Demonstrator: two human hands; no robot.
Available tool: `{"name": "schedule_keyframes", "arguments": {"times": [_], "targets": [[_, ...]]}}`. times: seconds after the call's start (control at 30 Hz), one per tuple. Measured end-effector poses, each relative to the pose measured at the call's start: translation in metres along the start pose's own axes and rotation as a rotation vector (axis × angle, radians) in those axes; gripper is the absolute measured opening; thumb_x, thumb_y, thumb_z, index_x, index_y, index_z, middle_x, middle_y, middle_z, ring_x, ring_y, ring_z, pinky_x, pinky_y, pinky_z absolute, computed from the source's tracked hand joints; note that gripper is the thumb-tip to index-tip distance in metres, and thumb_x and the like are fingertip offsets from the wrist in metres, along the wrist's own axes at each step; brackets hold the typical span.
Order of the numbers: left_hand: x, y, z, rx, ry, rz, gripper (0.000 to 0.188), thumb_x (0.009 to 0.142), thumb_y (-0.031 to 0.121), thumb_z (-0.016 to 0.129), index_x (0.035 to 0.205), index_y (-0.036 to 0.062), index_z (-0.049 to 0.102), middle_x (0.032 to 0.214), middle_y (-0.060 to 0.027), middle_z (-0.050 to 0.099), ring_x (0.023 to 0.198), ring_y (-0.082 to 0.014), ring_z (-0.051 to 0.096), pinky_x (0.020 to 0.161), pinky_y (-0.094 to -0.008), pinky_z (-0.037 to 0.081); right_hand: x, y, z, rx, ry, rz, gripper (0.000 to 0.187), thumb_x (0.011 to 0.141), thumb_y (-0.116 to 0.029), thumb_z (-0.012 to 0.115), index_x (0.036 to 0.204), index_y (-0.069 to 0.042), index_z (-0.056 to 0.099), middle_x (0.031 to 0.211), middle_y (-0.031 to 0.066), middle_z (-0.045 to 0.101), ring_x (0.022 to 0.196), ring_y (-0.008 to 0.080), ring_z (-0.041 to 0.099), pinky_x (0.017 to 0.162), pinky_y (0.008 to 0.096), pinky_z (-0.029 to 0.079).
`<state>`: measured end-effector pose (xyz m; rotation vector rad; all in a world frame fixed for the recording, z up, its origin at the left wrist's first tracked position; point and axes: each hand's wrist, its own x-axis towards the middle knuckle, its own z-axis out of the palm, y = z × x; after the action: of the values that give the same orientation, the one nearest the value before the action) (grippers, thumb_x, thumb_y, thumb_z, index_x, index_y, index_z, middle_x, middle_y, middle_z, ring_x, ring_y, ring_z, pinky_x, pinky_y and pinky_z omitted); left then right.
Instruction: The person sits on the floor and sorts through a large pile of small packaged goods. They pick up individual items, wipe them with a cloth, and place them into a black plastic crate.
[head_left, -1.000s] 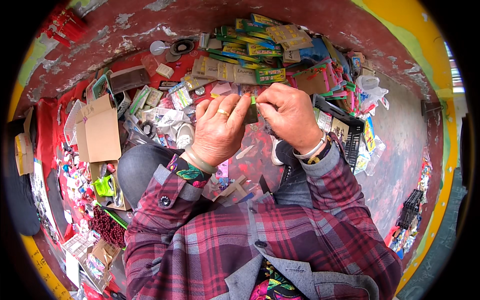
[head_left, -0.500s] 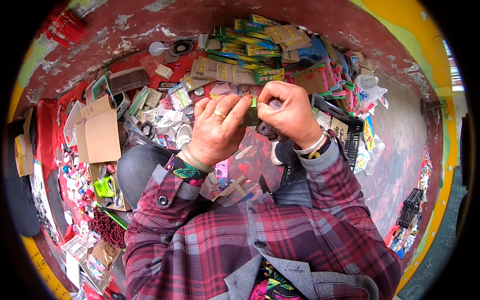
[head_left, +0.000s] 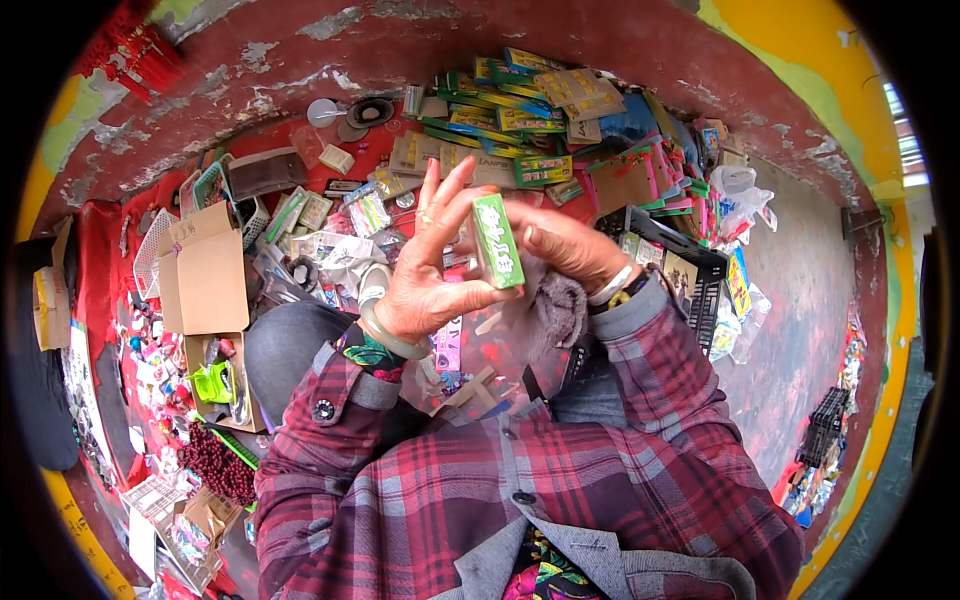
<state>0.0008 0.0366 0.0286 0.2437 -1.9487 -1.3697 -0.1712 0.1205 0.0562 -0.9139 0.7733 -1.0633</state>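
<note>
A small green box with white lettering [head_left: 497,240] is upright between the thumb and fingers of my left hand [head_left: 422,280], its broad green side facing up at me. Behind the box, my right hand [head_left: 578,252] is partly smeared by motion, its fingers reaching toward the box's far side. A crumpled grey-brown cloth [head_left: 558,312] hangs under the right palm, held against it. How the right fingers grip the cloth is partly hidden.
Stacked flat green and yellow packages [head_left: 500,100] lie ahead by the wall. A black plastic crate [head_left: 712,285] stands at right. An open cardboard box [head_left: 205,265], dark red beads [head_left: 215,462] and a white plastic bag [head_left: 740,195] are around me.
The green box has come into plain view in my left hand, which has turned and spread its fingers. My right hand has opened out from its tight pinch, and the cloth hangs lower.
</note>
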Motion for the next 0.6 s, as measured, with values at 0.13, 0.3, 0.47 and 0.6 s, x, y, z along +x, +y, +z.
{"name": "schedule_keyframes", "arguments": {"times": [0.13, 0.3, 0.47, 0.6], "targets": [[0.0, 0.006, -0.004, 0.184, -0.076, 0.066, 0.083, 0.062, 0.031, 0.082, 0.132, 0.009, 0.044, 0.146, -0.017, 0.027, 0.14, -0.0361, 0.004, 0.11, -0.0497, 0.008, 0.005, 0.006, -0.001, 0.057, -0.048, 0.036, 0.094, 0.074, -0.058, 0.066, 0.14, -0.004, 0.025, 0.124, 0.0131, 0.049, 0.113, 0.0193, 0.05, 0.093, 0.0297, 0.042], [0.001, 0.011, -0.007, 0.118, -0.115, -0.035, 0.079, 0.069, 0.017, 0.073, 0.139, 0.0109, 0.036, 0.147, -0.0146, 0.025, 0.139, -0.0339, 0.011, 0.11, -0.0463, 0.016, 0.007, 0.012, -0.009, 0.134, 0.113, -0.003, 0.084, 0.077, -0.043, 0.071, 0.137, -0.004, 0.027, 0.118, 0.0086, 0.052, 0.11, 0.0168, 0.053, 0.09, 0.0285, 0.044], [-0.003, 0.006, -0.008, -0.437, -0.043, -0.25, 0.08, 0.069, -0.001, 0.059, 0.142, 0.0032, 0.026, 0.145, -0.0139, 0.028, 0.137, -0.0238, 0.023, 0.109, -0.0368, 0.023, 0.012, 0.017, -0.009, 0.461, 0.381, -0.104, 0.043, 0.081, -0.013, 0.07, 0.112, -0.009, 0.041, 0.104, 0.0058, 0.054, 0.094, 0.0153, 0.056, 0.081, 0.028, 0.047], [-0.001, 0.023, -0.007, -0.629, 0.109, -0.348, 0.064, 0.079, -0.003, 0.059, 0.137, -0.0024, 0.032, 0.135, -0.014, 0.041, 0.124, -0.021, 0.041, 0.103, -0.0341, 0.033, 0.011, 0.021, -0.016, 0.413, 0.44, -0.185, 0.041, 0.081, -0.008, 0.069, 0.111, -0.011, 0.041, 0.102, 0.0052, 0.056, 0.095, 0.0162, 0.056, 0.082, 0.0282, 0.047]]}}
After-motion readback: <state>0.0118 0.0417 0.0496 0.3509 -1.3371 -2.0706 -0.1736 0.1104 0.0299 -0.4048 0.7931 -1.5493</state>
